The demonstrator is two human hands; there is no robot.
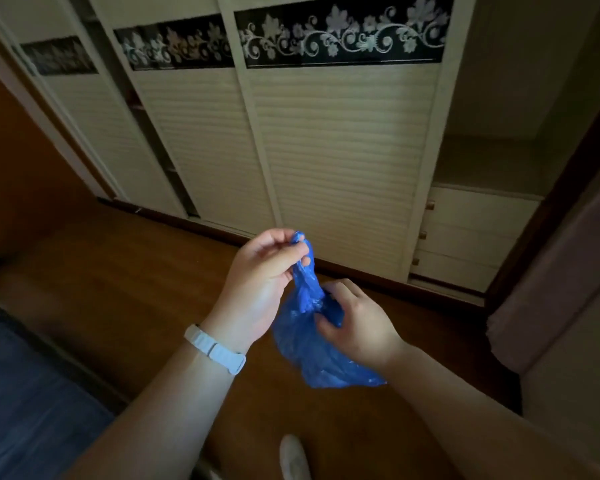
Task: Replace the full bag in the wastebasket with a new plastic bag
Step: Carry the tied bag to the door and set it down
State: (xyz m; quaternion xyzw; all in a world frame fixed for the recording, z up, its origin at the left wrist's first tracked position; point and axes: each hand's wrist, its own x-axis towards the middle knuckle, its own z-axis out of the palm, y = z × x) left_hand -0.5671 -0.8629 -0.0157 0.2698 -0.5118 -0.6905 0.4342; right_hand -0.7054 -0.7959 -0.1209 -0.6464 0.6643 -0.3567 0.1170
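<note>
A crumpled blue plastic bag point(317, 351) hangs in the air in front of me, above the wooden floor. My left hand point(260, 282), with a white band on its wrist, pinches the bag's twisted upper end between fingers and thumb. Below and to the right, my right hand point(357, 323) grips the bunched plastic near the middle of the bag. The lower part of the bag droops under my right wrist. No wastebasket is in view.
A cream wardrobe point(336, 150) with slatted sliding doors stands straight ahead, with a set of drawers point(465, 240) at its right. A blue bed cover point(25, 393) fills the lower left. A light curtain point(551, 289) hangs at the right. A pale slipper point(293, 459) shows on the floor below.
</note>
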